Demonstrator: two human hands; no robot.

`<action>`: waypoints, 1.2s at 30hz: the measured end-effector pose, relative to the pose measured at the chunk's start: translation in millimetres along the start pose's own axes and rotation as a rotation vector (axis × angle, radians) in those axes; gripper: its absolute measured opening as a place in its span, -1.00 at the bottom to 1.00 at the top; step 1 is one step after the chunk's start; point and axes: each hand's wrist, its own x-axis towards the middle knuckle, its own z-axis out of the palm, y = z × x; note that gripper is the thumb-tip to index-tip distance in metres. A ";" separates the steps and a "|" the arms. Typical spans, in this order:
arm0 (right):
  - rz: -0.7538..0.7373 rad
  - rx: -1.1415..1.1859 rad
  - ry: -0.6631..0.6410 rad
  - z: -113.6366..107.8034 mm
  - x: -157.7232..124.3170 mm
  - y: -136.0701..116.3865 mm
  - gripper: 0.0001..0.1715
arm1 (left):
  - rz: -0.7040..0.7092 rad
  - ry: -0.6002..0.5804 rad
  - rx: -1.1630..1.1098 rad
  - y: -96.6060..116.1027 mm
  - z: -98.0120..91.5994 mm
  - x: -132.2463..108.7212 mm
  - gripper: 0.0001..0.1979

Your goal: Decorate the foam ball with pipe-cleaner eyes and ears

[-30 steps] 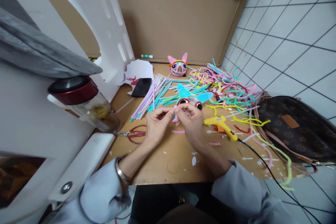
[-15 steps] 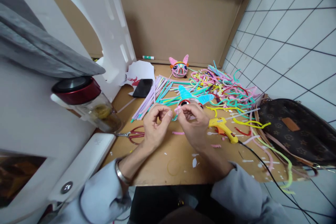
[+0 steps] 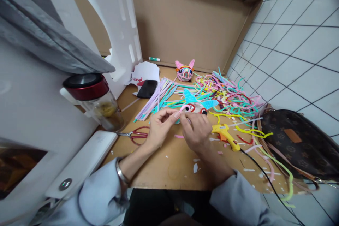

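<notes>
My left hand (image 3: 162,126) and my right hand (image 3: 196,129) meet fingertip to fingertip above the middle of the table. Between them they pinch a short pink pipe cleaner (image 3: 184,107), its upper end bent into a curve. Just behind my fingers lies a craft animal head (image 3: 199,106) with blue pipe-cleaner ears and red-rimmed eyes; my hands cover its lower part. Red-handled scissors (image 3: 139,135) rest left of my left hand. A yellow glue gun (image 3: 225,136) lies right of my right hand.
Behind are bundled straight pipe cleaners (image 3: 156,99), a tangled colourful heap (image 3: 230,90) and a finished-looking pink-eared head (image 3: 184,72). A phone (image 3: 147,89) and glass bottle (image 3: 104,111) stand left. A brown handbag (image 3: 299,137) and the glue gun's cord (image 3: 262,169) lie right.
The pink pipe cleaner now shows as a curve above my fingertips. My right hand has turned knuckles-up and closed in on my left. The view has shifted slightly.
</notes>
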 end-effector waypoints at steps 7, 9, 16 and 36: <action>0.074 0.100 -0.011 2.7 -3.2 -0.6 -0.80 | -0.090 0.009 -0.036 -1.7 2.2 3.5 -0.58; 0.137 0.165 -0.009 3.0 -2.0 -0.8 -0.79 | -0.098 0.023 -0.025 -0.3 2.3 4.3 -0.60; 0.487 0.372 0.133 -3.6 6.5 6.3 -0.86 | -0.117 0.109 0.025 -2.0 -4.8 13.1 -0.65; 0.760 0.607 -0.048 1.6 6.4 14.7 -0.86 | -0.064 -0.015 0.080 -8.9 -5.7 11.6 -0.53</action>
